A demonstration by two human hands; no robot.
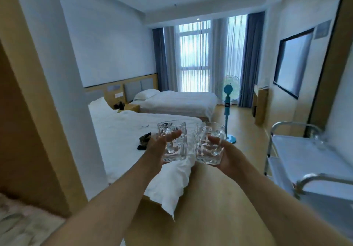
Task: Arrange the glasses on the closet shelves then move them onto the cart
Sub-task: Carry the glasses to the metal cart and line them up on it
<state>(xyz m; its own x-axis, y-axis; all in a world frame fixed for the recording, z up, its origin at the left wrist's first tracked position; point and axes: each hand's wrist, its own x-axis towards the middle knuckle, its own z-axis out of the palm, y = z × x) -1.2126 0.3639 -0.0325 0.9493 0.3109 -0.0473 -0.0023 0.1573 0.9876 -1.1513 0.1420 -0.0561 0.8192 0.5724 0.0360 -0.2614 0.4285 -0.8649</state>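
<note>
Carrying one clear glass mug in each hand, I have them out in front of me at chest height over the wooden floor, with the near bed (133, 142) beyond them: my left hand (158, 150) wraps the left mug (172, 140) from its outer side, thumb across the front, and my right hand (223, 156) cups the right mug (209, 143) from below and the side, fingers curled round its base. The two mugs sit just beside each other, upright (perhaps almost touching, which I would avoid, since glass on glass chips). I judge the next stop is the steel cart (298, 150) at my right, so I should turn toward it with the mugs kept level and apart, and set each down on a bare part of the top tray. Only one view serves here, and it is blurred: something glassy stands at the cart's far corner, too smeared to name. The closet shelves are not shown, the cart's lower tiers are cut off, and my fingers behind the glass are distorted.
</note>
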